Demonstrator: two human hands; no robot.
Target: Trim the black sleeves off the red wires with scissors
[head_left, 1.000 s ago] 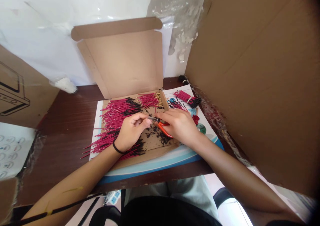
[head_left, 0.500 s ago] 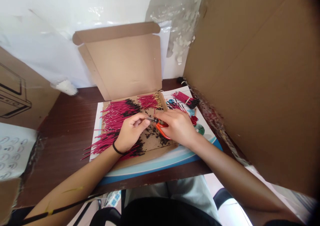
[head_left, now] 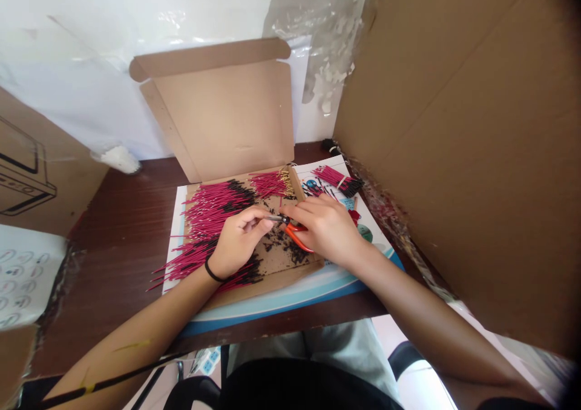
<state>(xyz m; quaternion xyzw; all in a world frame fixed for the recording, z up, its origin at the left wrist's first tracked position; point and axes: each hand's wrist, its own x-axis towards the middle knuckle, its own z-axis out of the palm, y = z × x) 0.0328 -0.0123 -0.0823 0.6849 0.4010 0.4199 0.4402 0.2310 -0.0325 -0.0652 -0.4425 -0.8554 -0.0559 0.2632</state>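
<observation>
My right hand (head_left: 327, 231) is closed around a pair of orange-handled pliers (head_left: 297, 238), their jaws pointing left. At the jaws, the thumb and fingers of my left hand (head_left: 240, 240) are pinched together; what they hold is too small to make out. Both hands are over an open cardboard box (head_left: 272, 272). Left of and beneath my left hand lie rows of red wires (head_left: 206, 207) with black ends. A smaller pile of red wires with gold-coloured tips (head_left: 270, 184) lies at the back of the box. Small black scraps (head_left: 297, 254) are scattered near the pliers.
The box lid (head_left: 227, 113) stands up against the wall. Right of the box lie a banded bundle of red wires (head_left: 333, 178) and a green disc (head_left: 365, 233). A tall cardboard panel (head_left: 454, 143) bounds the right side. A clear cup (head_left: 118, 158) rests at the back left.
The pliers and my right hand have shifted very slightly to the right. My left hand stays nearly in place, still pinched.
</observation>
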